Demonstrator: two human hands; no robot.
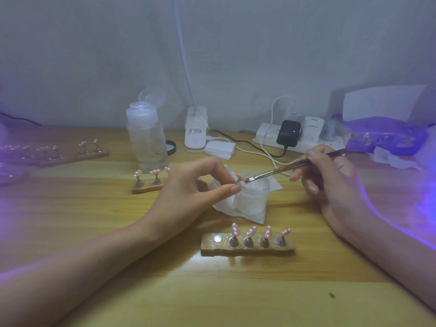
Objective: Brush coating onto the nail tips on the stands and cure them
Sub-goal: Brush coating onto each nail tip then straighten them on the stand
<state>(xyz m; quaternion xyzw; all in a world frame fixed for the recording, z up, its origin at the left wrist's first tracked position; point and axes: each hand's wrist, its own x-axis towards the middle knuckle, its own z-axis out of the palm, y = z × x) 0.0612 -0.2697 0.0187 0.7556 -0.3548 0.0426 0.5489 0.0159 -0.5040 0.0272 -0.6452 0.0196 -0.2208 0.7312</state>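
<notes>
Between thumb and forefinger of my left hand [198,182] I pinch one nail tip [240,177] over the jar [251,197]. My right hand [330,182] grips the brush [273,172], its bristles touching that tip. Below both grips, the stand [290,247] holds four tips and one bare slot [217,238]. I judge coating half done, with curing still to come.

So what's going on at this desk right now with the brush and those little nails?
A person is coating a nail tip. The left hand pinches one pink nail tip on its holder above a frosted jar, and the right hand holds a brush with its bristles at that tip. In front, a wooden stand carries four more decorated tips, with one slot empty.
</notes>
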